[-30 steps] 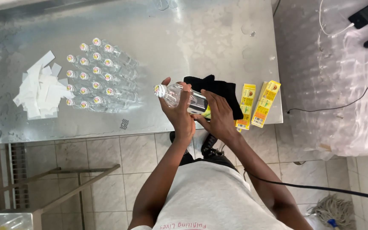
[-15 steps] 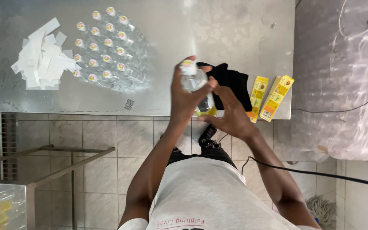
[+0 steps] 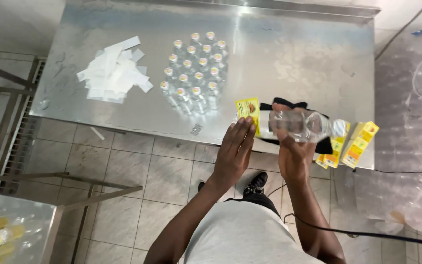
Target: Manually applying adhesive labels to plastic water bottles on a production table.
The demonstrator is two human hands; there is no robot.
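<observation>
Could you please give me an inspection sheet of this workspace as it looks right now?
Surface: steel table, shiny.
Job's things: clear bottle held on its side; yellow label at its end.
Clutter: upright bottles grouped; white strips piled; yellow label stacks at the edge; black cloth under the bottle.
Grippers: right hand grips the bottle; left hand touches the label.
Cables: black cable by the right arm.
Surroundings: tiled floor; plastic sheet at right.
</observation>
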